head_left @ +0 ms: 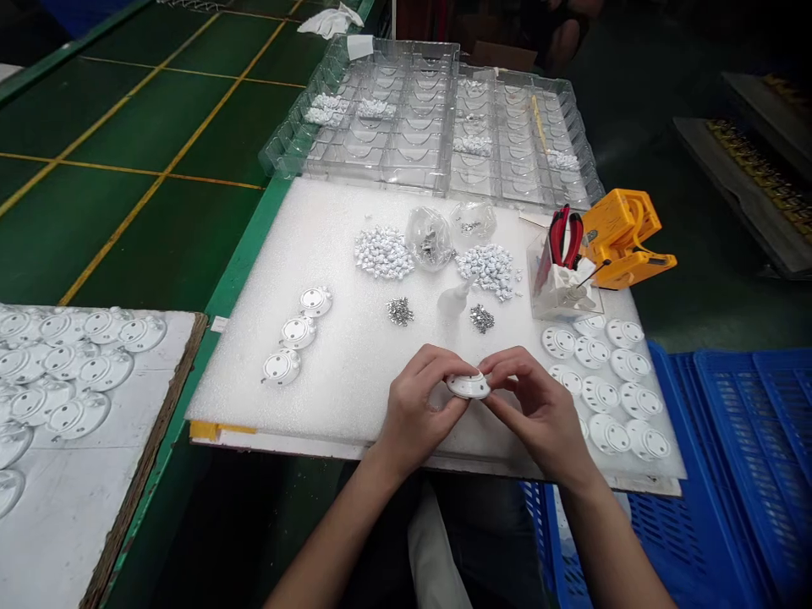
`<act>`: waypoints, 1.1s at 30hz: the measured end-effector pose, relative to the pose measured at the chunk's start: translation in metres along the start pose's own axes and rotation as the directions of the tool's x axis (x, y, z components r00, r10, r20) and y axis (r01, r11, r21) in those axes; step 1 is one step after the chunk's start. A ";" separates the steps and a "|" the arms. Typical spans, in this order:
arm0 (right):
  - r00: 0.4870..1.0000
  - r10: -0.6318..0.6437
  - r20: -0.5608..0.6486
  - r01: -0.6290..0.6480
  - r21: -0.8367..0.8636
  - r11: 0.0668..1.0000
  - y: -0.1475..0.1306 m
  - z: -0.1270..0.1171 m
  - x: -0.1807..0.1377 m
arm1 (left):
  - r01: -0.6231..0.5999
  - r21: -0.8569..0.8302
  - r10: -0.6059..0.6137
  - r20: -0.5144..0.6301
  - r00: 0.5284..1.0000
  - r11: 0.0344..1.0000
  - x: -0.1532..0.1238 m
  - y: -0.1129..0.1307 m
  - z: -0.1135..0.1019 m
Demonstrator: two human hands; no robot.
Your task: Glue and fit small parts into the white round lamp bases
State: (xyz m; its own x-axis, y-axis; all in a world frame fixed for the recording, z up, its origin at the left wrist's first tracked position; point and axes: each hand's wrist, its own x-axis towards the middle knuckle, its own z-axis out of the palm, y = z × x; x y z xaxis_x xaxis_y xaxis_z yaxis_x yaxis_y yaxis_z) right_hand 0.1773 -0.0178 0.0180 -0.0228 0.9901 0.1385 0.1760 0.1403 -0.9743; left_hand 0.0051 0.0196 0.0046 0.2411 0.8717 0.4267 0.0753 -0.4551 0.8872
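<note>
Round white plastic covers (82, 364) on a cardboard-edged board (63, 524) far left, three more covers (298, 331) on a white foam sheet (285, 406), left hand (419, 402) pinching a round white cover (468, 386) above the foam, right hand (536, 406) pinching its other edge, rows of covers (609, 381) right, blue plastic crate (716, 474) beyond.

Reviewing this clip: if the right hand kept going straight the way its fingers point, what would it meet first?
The right hand would meet the round white part first, since its fingers already touch it; the left hand probably lies beyond.
</note>
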 end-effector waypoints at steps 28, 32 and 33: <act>0.956 -0.055 -0.287 -0.018 -0.245 0.969 -0.032 0.011 0.029 | 0.521 -0.813 -0.425 0.389 0.818 0.260 -0.019 0.026 -0.010; 0.980 0.099 -0.172 -0.162 -0.405 0.900 -0.018 0.017 0.076 | 0.492 -0.869 -0.485 0.407 0.774 0.057 -0.023 0.032 -0.004; 0.982 0.107 -0.157 -0.170 -0.481 0.860 -0.014 0.019 0.085 | 0.483 -0.876 -0.506 0.407 0.760 0.020 -0.024 0.034 -0.002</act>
State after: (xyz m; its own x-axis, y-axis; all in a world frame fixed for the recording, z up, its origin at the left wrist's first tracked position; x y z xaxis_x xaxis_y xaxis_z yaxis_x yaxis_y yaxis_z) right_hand 0.1540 0.0644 0.0396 0.1511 0.9867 0.0598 0.6283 -0.0491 -0.7765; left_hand -0.0003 -0.0161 0.0246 0.5393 0.8189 -0.1964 -0.7293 0.5708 0.3773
